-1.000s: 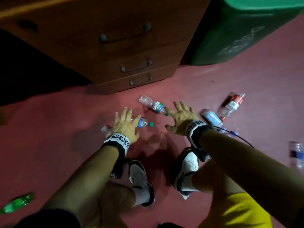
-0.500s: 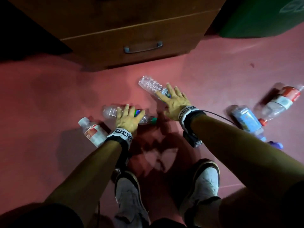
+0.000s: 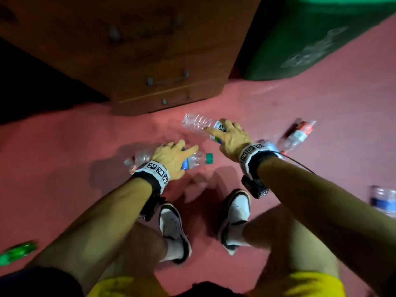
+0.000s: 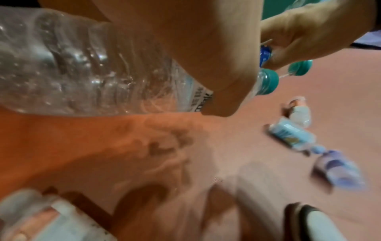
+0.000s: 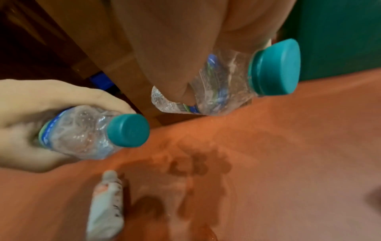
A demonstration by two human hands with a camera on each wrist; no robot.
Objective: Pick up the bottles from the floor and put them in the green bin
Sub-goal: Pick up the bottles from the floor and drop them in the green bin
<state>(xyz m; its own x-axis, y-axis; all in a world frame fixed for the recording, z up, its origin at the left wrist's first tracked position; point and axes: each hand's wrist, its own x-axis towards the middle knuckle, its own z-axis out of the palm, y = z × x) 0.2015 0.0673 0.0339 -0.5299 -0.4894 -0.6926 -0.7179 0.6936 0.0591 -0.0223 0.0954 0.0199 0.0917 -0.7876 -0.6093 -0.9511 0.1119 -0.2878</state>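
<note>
My left hand point(image 3: 171, 156) grips a clear bottle with a teal cap point(image 3: 196, 160), lifted off the red floor; the left wrist view shows its ribbed body point(image 4: 82, 65) under my palm. My right hand point(image 3: 229, 137) grips a second clear teal-capped bottle point(image 3: 197, 123), its cap point(image 5: 274, 66) pointing right in the right wrist view, where the left-hand bottle point(image 5: 92, 130) also shows. The green bin point(image 3: 317, 37) stands at the upper right.
More bottles lie on the floor: a red-labelled one point(image 3: 300, 133) and a blue-labelled one point(image 3: 270, 146) right of my right wrist, another point(image 3: 382, 200) at the right edge, a green one point(image 3: 17, 252) lower left, a white-labelled one point(image 5: 107, 203). A wooden drawer cabinet point(image 3: 160, 61) stands ahead.
Both hands have closed round their bottles and lifted them off the floor. The view has pulled back and the green bin is in sight again.
</note>
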